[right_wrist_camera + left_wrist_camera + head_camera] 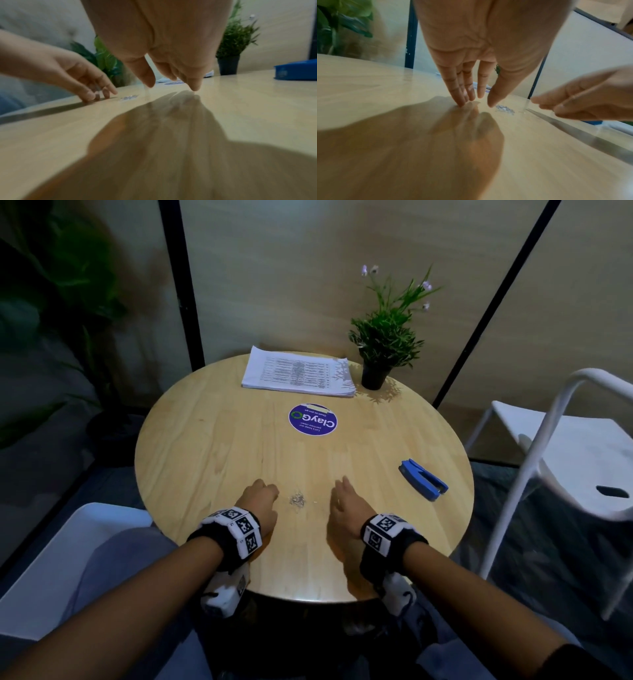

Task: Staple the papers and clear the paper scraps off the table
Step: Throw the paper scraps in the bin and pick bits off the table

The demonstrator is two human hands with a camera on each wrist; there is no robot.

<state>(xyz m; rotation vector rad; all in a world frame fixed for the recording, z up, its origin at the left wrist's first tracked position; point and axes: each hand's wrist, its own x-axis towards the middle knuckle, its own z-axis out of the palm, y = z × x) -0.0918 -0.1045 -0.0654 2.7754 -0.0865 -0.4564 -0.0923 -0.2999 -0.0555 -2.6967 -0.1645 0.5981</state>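
Note:
A small pile of shiny paper scraps (297,499) (505,108) (128,97) lies near the front of the round wooden table (222,460), with one tiny scrap (315,502) just to its right. My left hand (270,491) (476,104) is to the left of the pile, its straight fingertips touching the wood and holding nothing. My right hand (340,491) (173,86) is to the right of the pile, fingers pointing down at the tabletop, also holding nothing. A blue stapler (423,479) (296,71) lies at the right. A stack of printed papers (298,374) rests at the far edge.
A potted plant (375,374) stands right of the papers. A round purple sticker (312,419) marks the table's middle. A white chair (565,457) stands to the right, another white seat (68,559) at the lower left. A large leafy plant (68,285) fills the left background.

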